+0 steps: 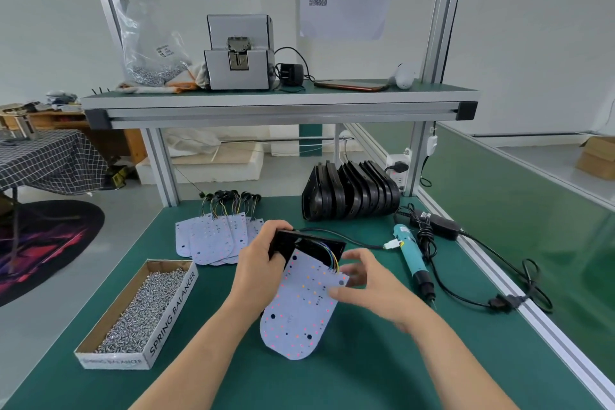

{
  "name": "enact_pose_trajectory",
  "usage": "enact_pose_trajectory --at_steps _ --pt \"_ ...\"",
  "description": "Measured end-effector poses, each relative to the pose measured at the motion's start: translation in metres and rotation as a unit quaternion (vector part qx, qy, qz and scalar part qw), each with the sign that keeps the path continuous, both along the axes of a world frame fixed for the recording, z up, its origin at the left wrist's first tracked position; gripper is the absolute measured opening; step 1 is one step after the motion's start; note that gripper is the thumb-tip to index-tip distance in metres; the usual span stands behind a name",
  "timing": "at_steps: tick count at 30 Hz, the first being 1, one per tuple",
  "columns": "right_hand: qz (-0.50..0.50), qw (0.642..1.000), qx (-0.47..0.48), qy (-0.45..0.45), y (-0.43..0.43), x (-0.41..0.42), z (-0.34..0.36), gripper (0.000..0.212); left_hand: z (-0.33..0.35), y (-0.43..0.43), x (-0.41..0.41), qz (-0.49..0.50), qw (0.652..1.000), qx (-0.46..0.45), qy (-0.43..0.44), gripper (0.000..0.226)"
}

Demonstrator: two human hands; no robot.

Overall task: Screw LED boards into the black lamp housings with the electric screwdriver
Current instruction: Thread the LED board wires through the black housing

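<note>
The left hand [258,263] grips one black lamp housing [312,245] by its left end and holds it up over the middle of the table [366,376]. The right hand [369,283] pinches the right edge of an LED board [299,316], thumb on top and fingers underneath. The board hangs down toward the near side, and its far end sits at the mouth of the housing. Little colored wires [329,255] run from that end into the housing. The board is not yet lying flat inside, so I think the step in hand is fitting it in. To do this well, tuck the wires in first so they do not get squashed. Then slide the board in gently until its holes sit right over the screw spots. Hold it by the edges and keep fingers off the tiny lights. Next, lay the housing flat on the table so it cannot wobble. The electric screwdriver [414,260] lies on the table just to the right, with no hand on it. The box of screws [173,313] sits near on the left. More boards [213,240] lie far on the left, and more housings [349,191] stand in a row at the far right.
</note>
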State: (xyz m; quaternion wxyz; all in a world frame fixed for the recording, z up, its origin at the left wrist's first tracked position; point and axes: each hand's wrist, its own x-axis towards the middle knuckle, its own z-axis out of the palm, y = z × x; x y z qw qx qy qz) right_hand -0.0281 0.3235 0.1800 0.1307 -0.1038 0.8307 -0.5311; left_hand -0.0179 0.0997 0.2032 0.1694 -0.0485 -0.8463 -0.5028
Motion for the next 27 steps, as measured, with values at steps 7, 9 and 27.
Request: enact_pose_trajectory --at_steps 7,9,27 --pt "-0.077 0.985 -0.144 0.06 -0.01 0.006 -0.006 0.043 -0.002 -0.008 -0.005 0.032 0.999 0.018 -0.034 0.063" --pt "-0.062 0.981 -0.157 0.092 -0.01 0.008 0.003 0.038 -0.002 -0.013 -0.007 0.041 0.997 0.035 -0.06 0.065" --pt "-0.145 0.979 0.006 0.146 -0.024 0.006 0.007 0.039 -0.01 -0.01 -0.006 0.047 0.985 0.143 -0.083 0.053"
